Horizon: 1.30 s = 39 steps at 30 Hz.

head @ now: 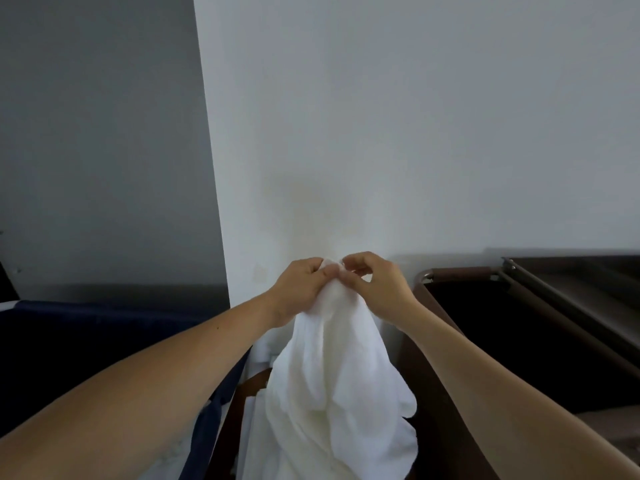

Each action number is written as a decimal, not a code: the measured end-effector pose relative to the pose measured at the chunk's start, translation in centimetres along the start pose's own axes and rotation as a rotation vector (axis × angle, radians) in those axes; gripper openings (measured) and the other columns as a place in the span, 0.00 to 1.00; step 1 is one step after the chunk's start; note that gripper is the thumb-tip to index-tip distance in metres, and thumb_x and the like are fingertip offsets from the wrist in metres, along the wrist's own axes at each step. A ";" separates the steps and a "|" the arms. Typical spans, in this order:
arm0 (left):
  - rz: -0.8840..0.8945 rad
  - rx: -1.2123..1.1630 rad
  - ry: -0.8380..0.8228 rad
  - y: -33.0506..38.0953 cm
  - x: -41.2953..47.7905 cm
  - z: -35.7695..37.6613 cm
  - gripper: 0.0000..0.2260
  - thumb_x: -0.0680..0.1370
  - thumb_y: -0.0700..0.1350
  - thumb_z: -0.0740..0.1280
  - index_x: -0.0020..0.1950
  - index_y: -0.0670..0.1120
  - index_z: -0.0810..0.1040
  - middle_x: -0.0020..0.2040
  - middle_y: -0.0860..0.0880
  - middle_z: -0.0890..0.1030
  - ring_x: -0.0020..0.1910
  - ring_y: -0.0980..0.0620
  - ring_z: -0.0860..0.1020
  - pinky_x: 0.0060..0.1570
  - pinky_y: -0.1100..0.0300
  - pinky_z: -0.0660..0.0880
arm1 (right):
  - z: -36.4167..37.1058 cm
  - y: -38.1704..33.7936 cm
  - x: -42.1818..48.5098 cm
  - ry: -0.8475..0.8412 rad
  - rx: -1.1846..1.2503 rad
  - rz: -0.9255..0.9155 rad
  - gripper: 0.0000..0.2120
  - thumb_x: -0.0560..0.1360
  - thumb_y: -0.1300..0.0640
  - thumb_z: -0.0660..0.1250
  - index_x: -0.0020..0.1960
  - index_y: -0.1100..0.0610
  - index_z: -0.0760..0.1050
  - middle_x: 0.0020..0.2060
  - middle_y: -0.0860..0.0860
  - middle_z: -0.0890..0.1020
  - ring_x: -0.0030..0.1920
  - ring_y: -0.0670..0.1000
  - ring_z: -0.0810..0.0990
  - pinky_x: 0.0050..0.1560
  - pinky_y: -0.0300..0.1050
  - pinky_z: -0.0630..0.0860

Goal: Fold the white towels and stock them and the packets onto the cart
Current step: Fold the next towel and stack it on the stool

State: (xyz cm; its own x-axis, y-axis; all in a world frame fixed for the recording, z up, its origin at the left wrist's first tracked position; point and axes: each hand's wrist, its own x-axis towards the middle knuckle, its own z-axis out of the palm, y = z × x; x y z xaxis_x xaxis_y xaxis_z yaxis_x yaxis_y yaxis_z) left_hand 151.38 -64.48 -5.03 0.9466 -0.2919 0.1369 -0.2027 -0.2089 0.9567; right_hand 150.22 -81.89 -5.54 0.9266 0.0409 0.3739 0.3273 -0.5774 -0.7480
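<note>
The left hand (301, 291) and right hand (379, 287) meet at chest height. Both pinch the bunched top edge of a white towel (332, 382), thumbs and fingertips almost touching. The towel hangs from them in loose, crumpled folds, and its lower end is cut off by the bottom of the view.

Just right of the towel stands the brown cart (453, 271). Its rounded rim surrounds a compartment too dark to see into, and the right forearm crosses in front of its near side. On the left, the left forearm partly covers a dark blue fabric bag (104, 341). Between that bag and the towel lies more white cloth (251, 431), mostly hidden and hard to make out. A pale wall (381, 133) fills the background.
</note>
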 end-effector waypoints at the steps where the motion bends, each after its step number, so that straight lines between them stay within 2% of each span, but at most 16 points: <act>1: 0.016 0.008 -0.011 0.0 -0.2 -0.3 0.17 0.82 0.50 0.64 0.48 0.36 0.78 0.41 0.48 0.80 0.40 0.51 0.77 0.42 0.55 0.73 | 0.0 0.1 0.1 0.010 0.030 0.021 0.12 0.77 0.50 0.71 0.60 0.51 0.78 0.50 0.41 0.82 0.53 0.41 0.79 0.55 0.36 0.73; 5: 0.047 0.037 -0.101 -0.5 -0.7 -1.5 0.18 0.84 0.51 0.60 0.53 0.35 0.77 0.45 0.45 0.79 0.43 0.49 0.76 0.47 0.50 0.75 | -0.2 0.3 0.4 -0.122 0.254 0.221 0.11 0.79 0.54 0.69 0.60 0.55 0.78 0.50 0.51 0.84 0.50 0.49 0.81 0.53 0.44 0.75; 7: 0.043 0.058 -0.117 -0.7 -0.8 -1.8 0.18 0.84 0.51 0.60 0.54 0.36 0.77 0.46 0.45 0.80 0.45 0.48 0.77 0.48 0.50 0.76 | -0.1 0.2 0.3 -0.152 0.320 0.235 0.06 0.78 0.55 0.70 0.52 0.56 0.83 0.46 0.56 0.85 0.47 0.52 0.82 0.52 0.50 0.78; 9: 0.077 0.179 -0.073 -0.8 -0.8 -2.0 0.16 0.83 0.53 0.60 0.55 0.40 0.77 0.46 0.47 0.80 0.43 0.48 0.77 0.46 0.54 0.76 | 0.2 0.0 0.4 -0.115 0.343 0.219 0.05 0.77 0.54 0.72 0.44 0.54 0.84 0.43 0.54 0.86 0.43 0.51 0.83 0.52 0.52 0.80; 11: 0.132 0.293 0.029 -1.0 -0.8 -2.1 0.11 0.83 0.55 0.61 0.54 0.48 0.75 0.44 0.47 0.81 0.40 0.49 0.78 0.40 0.58 0.75 | 0.5 -0.5 0.6 -0.044 0.289 0.189 0.06 0.76 0.52 0.73 0.40 0.50 0.83 0.37 0.47 0.85 0.39 0.47 0.82 0.47 0.46 0.80; 13: 0.184 0.294 0.119 -1.1 -0.7 -2.1 0.08 0.82 0.53 0.63 0.50 0.50 0.74 0.39 0.47 0.80 0.36 0.54 0.76 0.34 0.63 0.72 | 0.9 -1.2 1.0 0.020 0.224 0.164 0.06 0.76 0.51 0.73 0.40 0.48 0.82 0.35 0.44 0.84 0.36 0.43 0.80 0.39 0.38 0.76; 15: 0.228 0.244 0.190 -1.2 -0.7 -2.3 0.07 0.81 0.52 0.66 0.50 0.49 0.78 0.45 0.52 0.83 0.42 0.58 0.79 0.39 0.68 0.74 | 1.0 -1.6 1.3 0.061 0.188 0.153 0.06 0.76 0.49 0.72 0.40 0.48 0.81 0.35 0.43 0.83 0.34 0.41 0.79 0.35 0.33 0.73; 17: 0.284 0.235 0.231 -1.1 -0.5 -2.7 0.05 0.79 0.51 0.69 0.52 0.51 0.81 0.55 0.59 0.81 0.49 0.63 0.78 0.47 0.72 0.74 | 1.0 -2.0 1.6 0.081 0.149 0.142 0.05 0.76 0.49 0.72 0.43 0.48 0.82 0.37 0.43 0.84 0.37 0.42 0.80 0.36 0.33 0.72; 19: 0.326 0.288 0.201 -0.8 -0.5 -2.8 0.03 0.79 0.51 0.69 0.50 0.54 0.82 0.57 0.61 0.79 0.49 0.65 0.77 0.49 0.71 0.74 | 0.9 -2.4 1.7 0.086 0.145 0.122 0.05 0.76 0.49 0.72 0.45 0.49 0.83 0.39 0.43 0.84 0.40 0.43 0.82 0.38 0.35 0.73; 23: 0.305 0.235 0.164 -0.4 -0.1 -2.5 0.06 0.80 0.48 0.69 0.52 0.49 0.84 0.48 0.55 0.84 0.46 0.62 0.80 0.47 0.70 0.75 | 0.9 -3.2 1.9 0.043 0.195 0.073 0.05 0.76 0.49 0.72 0.42 0.46 0.84 0.37 0.42 0.85 0.40 0.40 0.83 0.41 0.33 0.77; 26: 0.290 0.220 0.197 -0.4 -0.1 -2.4 0.05 0.79 0.48 0.69 0.48 0.49 0.83 0.43 0.52 0.84 0.40 0.62 0.78 0.41 0.72 0.73 | 0.7 -2.9 2.0 -0.011 0.222 0.102 0.08 0.76 0.52 0.72 0.39 0.46 0.85 0.37 0.44 0.86 0.40 0.44 0.83 0.45 0.42 0.80; 29: 0.270 0.199 0.216 -0.6 0.0 -2.1 0.05 0.79 0.49 0.69 0.46 0.49 0.82 0.43 0.51 0.84 0.38 0.61 0.78 0.39 0.69 0.74 | 0.6 -2.5 2.0 -0.034 0.178 0.120 0.08 0.77 0.54 0.70 0.40 0.50 0.85 0.38 0.49 0.86 0.40 0.48 0.82 0.47 0.50 0.80; 36: 0.223 0.161 0.214 -0.6 0.5 -1.8 0.07 0.77 0.49 0.73 0.45 0.46 0.83 0.41 0.53 0.84 0.39 0.58 0.81 0.40 0.66 0.78 | 0.1 -2.1 2.1 -0.114 -0.024 0.060 0.10 0.79 0.52 0.67 0.44 0.55 0.83 0.38 0.51 0.83 0.38 0.47 0.76 0.40 0.40 0.73; 39: 0.197 0.134 0.206 -0.5 0.6 -1.7 0.06 0.76 0.48 0.73 0.45 0.45 0.84 0.42 0.52 0.85 0.39 0.60 0.81 0.40 0.68 0.76 | -0.1 -2.0 2.0 -0.178 -0.183 -0.020 0.19 0.77 0.45 0.70 0.39 0.61 0.77 0.30 0.47 0.73 0.31 0.45 0.68 0.33 0.38 0.65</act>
State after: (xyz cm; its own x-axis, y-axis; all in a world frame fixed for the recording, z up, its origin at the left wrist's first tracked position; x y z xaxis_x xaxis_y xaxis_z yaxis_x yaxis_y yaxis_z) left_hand 152.52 -62.93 -5.02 0.9138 -0.1466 0.3788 -0.4058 -0.2924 0.8659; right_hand 151.44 -80.70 -3.22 0.9435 0.1872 0.2734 0.3220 -0.7122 -0.6237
